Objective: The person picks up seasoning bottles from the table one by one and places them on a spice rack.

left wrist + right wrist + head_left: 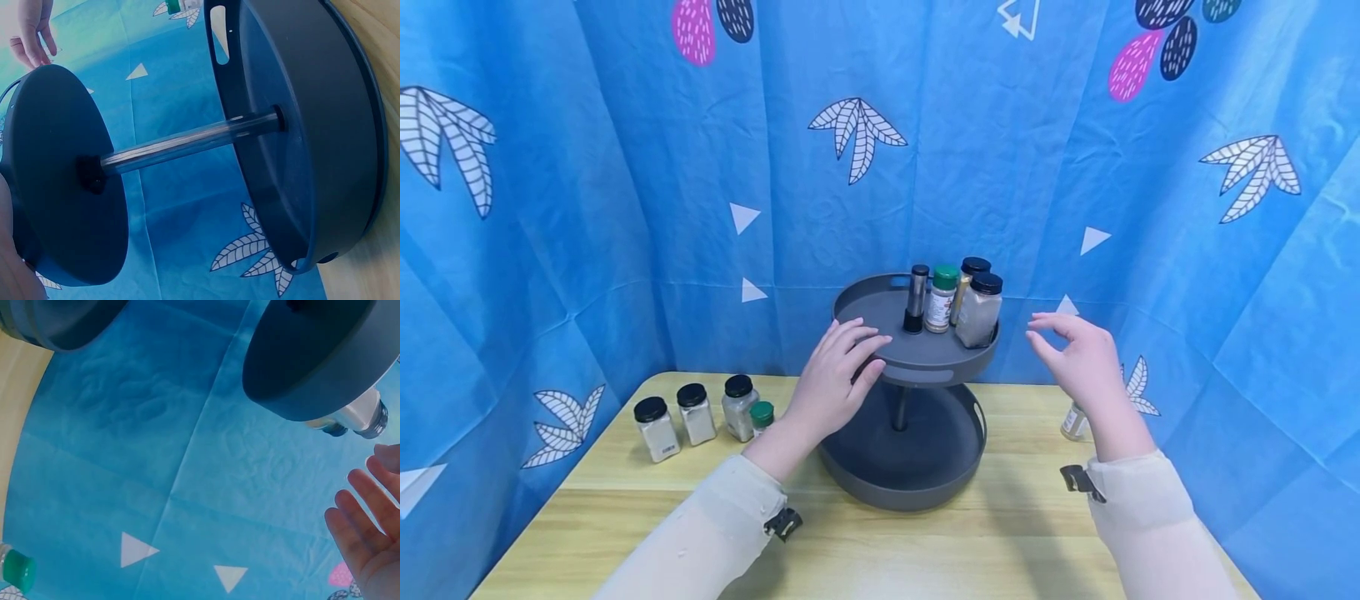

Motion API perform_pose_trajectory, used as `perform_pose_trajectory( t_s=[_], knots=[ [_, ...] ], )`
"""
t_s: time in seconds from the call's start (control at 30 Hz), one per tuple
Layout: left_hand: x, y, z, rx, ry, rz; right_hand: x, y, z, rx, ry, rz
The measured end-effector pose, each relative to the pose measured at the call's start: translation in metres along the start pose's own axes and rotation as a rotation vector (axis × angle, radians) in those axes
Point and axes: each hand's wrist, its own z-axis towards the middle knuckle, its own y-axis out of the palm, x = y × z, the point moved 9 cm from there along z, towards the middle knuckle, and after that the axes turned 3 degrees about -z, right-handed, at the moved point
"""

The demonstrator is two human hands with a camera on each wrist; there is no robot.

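Note:
A dark grey two-tier round rack stands on the table, its upper tray point(917, 372) joined to the lower tray point(898, 493) by a central post point(187, 145). My left hand point(833, 379) is at the upper tray's left rim, fingers loosely extended over the edge. On that tray stand a slim black-and-silver bottle point(916, 300), a green-capped spice jar point(941, 304), a yellowish black-capped jar point(958, 302) and a larger black-capped jar point(979, 312). To the right of them, apart from the tray, my right hand point(1082, 358) hovers with loosely bent fingers, holding nothing.
At the table's left stand three black-capped jars point(659, 433) and a green-capped one point(762, 414), partly hidden by my left arm. Another small jar point(1072, 423) sits at the right behind my right wrist. A blue patterned curtain point(985, 125) surrounds the wooden table point(880, 554).

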Motion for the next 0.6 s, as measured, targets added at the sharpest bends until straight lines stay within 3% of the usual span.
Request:
perform_pose_trajectory(
  t_s=[0.6],
  knots=[
    [0.000, 0.000, 0.000, -0.004, 0.000, 0.002, 0.034, 0.013, -0.019, -0.006, 0.041, -0.047]
  ],
)
